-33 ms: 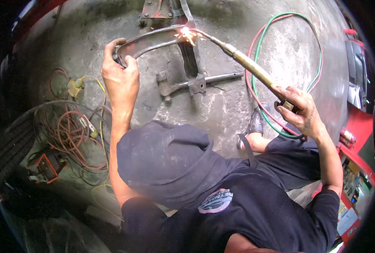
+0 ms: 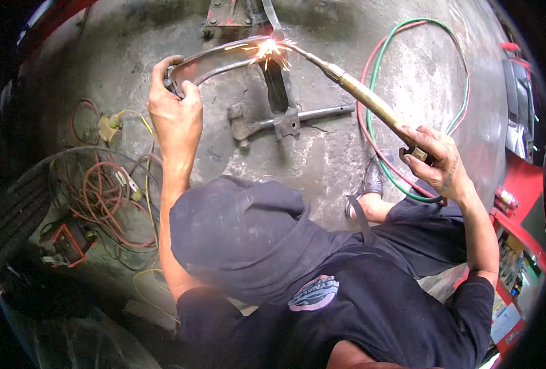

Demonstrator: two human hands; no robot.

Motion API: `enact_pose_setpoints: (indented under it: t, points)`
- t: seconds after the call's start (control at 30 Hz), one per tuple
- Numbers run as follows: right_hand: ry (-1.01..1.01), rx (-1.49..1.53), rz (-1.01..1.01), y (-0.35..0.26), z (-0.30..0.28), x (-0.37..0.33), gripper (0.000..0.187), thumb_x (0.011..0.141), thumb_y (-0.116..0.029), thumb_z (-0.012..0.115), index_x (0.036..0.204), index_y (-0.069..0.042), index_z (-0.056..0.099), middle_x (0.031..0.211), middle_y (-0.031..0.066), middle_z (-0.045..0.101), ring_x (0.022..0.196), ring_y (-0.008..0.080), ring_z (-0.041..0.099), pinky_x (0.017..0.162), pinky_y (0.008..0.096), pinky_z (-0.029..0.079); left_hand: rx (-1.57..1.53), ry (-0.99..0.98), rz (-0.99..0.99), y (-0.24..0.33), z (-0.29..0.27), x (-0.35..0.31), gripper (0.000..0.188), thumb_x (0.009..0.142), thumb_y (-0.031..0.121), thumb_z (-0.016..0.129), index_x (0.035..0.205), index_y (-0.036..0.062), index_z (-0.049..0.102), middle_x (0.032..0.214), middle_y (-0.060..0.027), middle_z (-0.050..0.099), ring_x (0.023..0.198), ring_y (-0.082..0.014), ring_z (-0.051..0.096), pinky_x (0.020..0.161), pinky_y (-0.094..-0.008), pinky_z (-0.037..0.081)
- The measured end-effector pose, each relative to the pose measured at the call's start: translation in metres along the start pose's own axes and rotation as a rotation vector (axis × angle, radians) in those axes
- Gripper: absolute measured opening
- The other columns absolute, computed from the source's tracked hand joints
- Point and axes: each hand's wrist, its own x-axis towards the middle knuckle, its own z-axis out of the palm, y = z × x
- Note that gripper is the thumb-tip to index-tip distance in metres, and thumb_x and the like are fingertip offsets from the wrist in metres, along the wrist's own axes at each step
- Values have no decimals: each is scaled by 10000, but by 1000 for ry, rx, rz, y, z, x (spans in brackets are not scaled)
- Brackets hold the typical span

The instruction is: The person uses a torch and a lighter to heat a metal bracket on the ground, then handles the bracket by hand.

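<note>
My left hand (image 2: 176,104) is closed round the left end of a curved dark metal arm (image 2: 214,61), thumb on the near side and fingers on the far side. My right hand (image 2: 436,158) grips the valve end of a brass gas torch (image 2: 365,95), which slants up to the left. Its tip touches or nearly touches the right end of the curved arm, where a bright glow and flying sparks (image 2: 269,49) hide the joint. Below the glow, a dark upright bracket (image 2: 276,89) leads down to a steel bar (image 2: 319,114) with a square plate, lying on the floor.
Green and red gas hoses (image 2: 380,55) loop over the concrete floor (image 2: 334,157) at the right. On the left lie tangled reddish hoses (image 2: 104,190), a yellow cord (image 2: 147,126) and a red-and-black box (image 2: 70,243). A riveted metal piece (image 2: 230,13) stands at the far edge.
The sparks at the torch tip have grown larger and spread wider, some streaking left along the curved arm. Both hands and the torch have stayed in nearly the same place.
</note>
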Motion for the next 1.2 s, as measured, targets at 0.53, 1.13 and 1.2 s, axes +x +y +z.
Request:
enact_pose_setpoints:
  t: [0.53,1.13,1.2]
  points:
    - [11,-24,-28,4,1,0,560,813,-95,710,1365,-68,619,824,121,584,715,245,587,656,363,462,-27,-12,-26,3,0,0,397,835,-62,524,1212,17,620,1048,-160,714,1000,-242,700,901,-348,521]
    - [13,-1,-4,4,3,-1,554,811,-68,716,1358,-81,623,831,128,588,722,263,597,670,377,472,-16,16,51,-3,2,0,388,841,-47,536,1210,36,622,993,-170,710,813,-216,690,757,-341,537]
    - [13,12,13,3,3,-2,535,815,-75,724,1342,-94,635,840,127,589,736,274,605,678,393,477,-4,14,43,-1,2,0,390,841,-48,535,1213,36,620,997,-171,711,822,-219,695,761,-343,538]
